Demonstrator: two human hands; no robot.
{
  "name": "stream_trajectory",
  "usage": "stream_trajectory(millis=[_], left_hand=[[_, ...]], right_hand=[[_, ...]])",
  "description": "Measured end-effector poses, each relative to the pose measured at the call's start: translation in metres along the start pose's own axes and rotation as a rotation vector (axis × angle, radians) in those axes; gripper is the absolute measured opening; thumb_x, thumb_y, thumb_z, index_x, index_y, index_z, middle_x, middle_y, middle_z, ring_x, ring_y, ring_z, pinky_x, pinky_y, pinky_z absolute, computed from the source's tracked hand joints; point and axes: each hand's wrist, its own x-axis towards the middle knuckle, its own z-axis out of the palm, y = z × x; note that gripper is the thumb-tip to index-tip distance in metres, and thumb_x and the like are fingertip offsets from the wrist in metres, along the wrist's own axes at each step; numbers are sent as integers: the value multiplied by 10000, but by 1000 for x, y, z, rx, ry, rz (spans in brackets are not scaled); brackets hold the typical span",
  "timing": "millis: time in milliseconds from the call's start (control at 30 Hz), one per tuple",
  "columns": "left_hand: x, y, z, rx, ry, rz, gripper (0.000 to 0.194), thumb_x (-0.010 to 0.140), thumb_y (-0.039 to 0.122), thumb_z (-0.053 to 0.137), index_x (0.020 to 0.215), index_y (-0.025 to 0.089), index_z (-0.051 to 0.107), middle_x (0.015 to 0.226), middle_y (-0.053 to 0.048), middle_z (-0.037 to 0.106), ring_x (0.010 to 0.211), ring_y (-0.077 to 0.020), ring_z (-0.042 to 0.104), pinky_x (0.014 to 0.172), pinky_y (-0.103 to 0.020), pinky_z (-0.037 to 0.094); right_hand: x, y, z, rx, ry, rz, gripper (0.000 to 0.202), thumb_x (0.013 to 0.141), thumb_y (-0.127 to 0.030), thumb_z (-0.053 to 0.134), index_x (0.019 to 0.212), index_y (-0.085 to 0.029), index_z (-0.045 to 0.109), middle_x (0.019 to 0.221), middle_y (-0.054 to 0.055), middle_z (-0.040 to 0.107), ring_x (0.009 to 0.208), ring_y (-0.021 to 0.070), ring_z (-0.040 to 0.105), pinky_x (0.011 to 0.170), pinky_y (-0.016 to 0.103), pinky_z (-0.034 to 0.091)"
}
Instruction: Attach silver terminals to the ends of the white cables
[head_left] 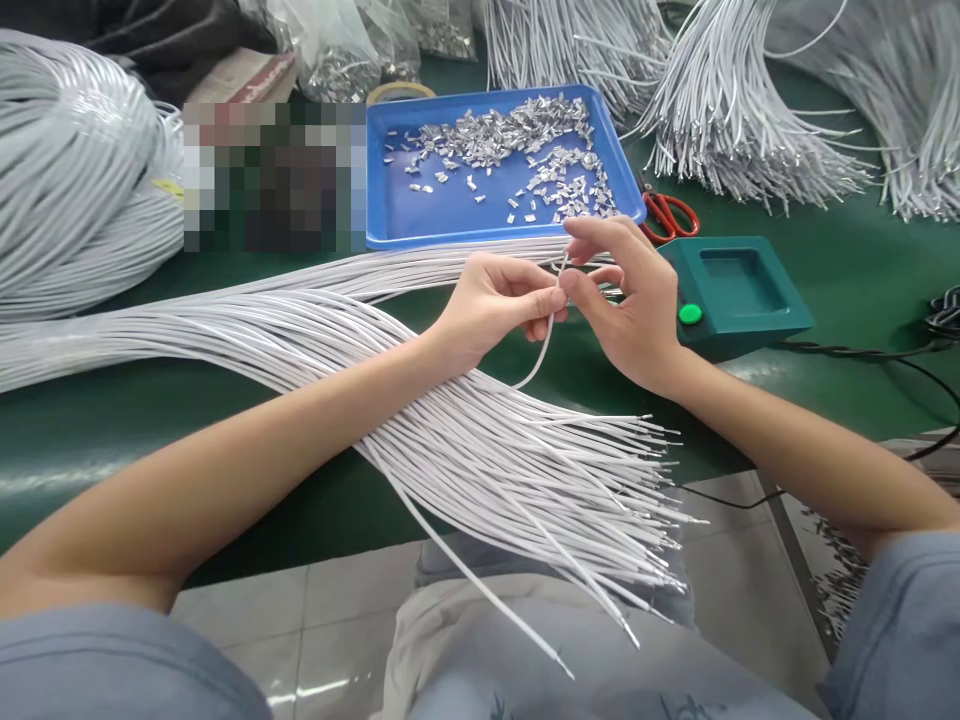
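My left hand (502, 305) is closed, pinching a thin white wire (546, 345) near its end between thumb and fingers. The wire curves down from that grip to a fanned bundle of white wires (480, 440) under my left forearm. My right hand (630, 305) meets the left one at the wire's tip, thumb and fingertips closed around it, with the forefinger arched above. Whether a small metal piece is also between the right fingertips is too small to tell. Just behind the hands lies a blue tray (442, 215) holding many small silver metal terminals (487, 135).
A green box with a bright green button (690, 314) stands right of my right hand, its black cable (840, 348) running right. Red-handled scissors (671, 215) lie behind it. Wire bundles (750, 110) fill the back right; a large wire coil (75, 170) sits left.
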Motion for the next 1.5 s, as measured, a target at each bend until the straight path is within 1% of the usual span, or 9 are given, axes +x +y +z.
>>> stream_trajectory(millis=[100,267,367,600,800,1033,1200,1333,1500], left_hand=[[0,0,0,0,7,2,406,621,495,829,692,118,697,628,-23,663,489,-62,570,480,-191,481],[1,0,2,12,35,-15,403,595,471,849,666,114,678,585,-10,638,490,-59,555,472,-185,468],[1,-2,2,21,45,-3,371,613,434,849,664,110,675,576,-6,632,487,-54,544,473,-186,465],[1,-3,1,20,35,-2,353,617,416,846,664,110,677,566,-1,628,476,-53,541,464,-184,459],[1,-2,2,44,32,4,348,634,408,840,663,106,670,561,-4,618,476,-60,551,462,-192,465],[0,-3,3,54,25,5,376,610,427,852,642,106,657,562,-11,624,486,-74,575,465,-199,476],[0,-3,3,43,20,-11,400,593,464,851,654,113,670,579,-19,649,498,-76,589,474,-191,492],[0,-4,2,45,12,-2,405,599,465,848,657,106,669,572,-22,647,496,-77,590,476,-191,497],[-1,-4,2,52,-5,5,382,628,437,840,679,98,672,591,-26,649,518,-85,607,496,-202,508]], right_hand=[[1,2,0,31,-4,15,197,856,-359,617,1051,-333,632,944,10,646,887,163,601,613,272,531],[3,3,-1,125,10,102,261,814,-358,670,1068,-318,627,910,7,659,850,154,627,590,269,535],[4,4,-1,154,7,137,228,822,-365,660,1039,-297,644,870,9,656,811,151,639,557,270,526],[5,8,-1,154,24,130,177,804,-375,687,952,-279,672,837,13,670,785,161,642,565,293,539],[4,10,-1,175,-4,135,208,832,-360,647,1018,-269,655,817,11,655,792,168,652,546,287,527],[5,6,-2,198,-50,176,180,818,-299,654,994,-264,651,782,2,642,739,143,628,560,286,525],[5,6,-2,234,-36,179,196,835,-319,623,1026,-280,634,776,-7,642,722,139,621,546,277,518],[5,4,-2,239,-30,190,228,803,-308,668,1025,-276,629,794,-2,661,731,146,623,546,281,510],[6,3,-4,290,-81,250,246,796,-328,702,1019,-256,624,766,-4,641,700,135,608,572,292,518]])
